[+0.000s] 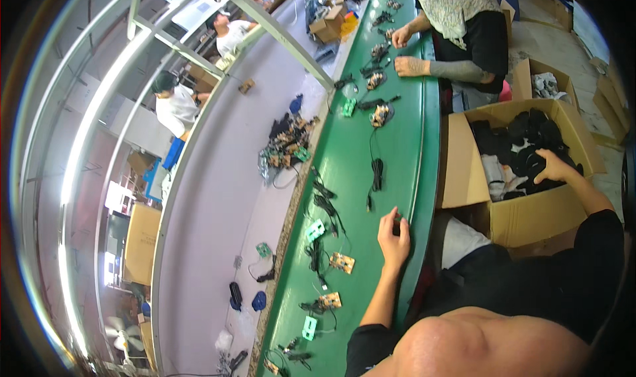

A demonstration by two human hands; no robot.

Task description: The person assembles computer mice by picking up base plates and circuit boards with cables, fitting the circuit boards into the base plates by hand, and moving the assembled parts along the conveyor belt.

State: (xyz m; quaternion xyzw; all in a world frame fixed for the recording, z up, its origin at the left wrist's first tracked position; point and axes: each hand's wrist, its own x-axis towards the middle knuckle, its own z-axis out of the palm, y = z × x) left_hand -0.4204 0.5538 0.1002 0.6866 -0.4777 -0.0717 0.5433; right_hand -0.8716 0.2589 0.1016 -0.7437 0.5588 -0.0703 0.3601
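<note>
Long conveyor belt point(354, 178) w/ smooth surface is deep green. Open corrugated cardboard box point(530, 215) is tan-brown; contents mostly black w/ some white bits. Small circuit boards point(315, 230) are light green, others point(342, 262) tan-gold. Thin coiled cables point(376, 172) are black. Side shelf point(232, 178) is pale lilac-grey. Co-worker's top point(457, 3) has a speckled cream-and-dark pattern, sleeve black.

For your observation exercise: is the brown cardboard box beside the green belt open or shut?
Open: the brown cardboard box has its flaps folded out, dark items show inside, and the right hand reaches in.
</note>
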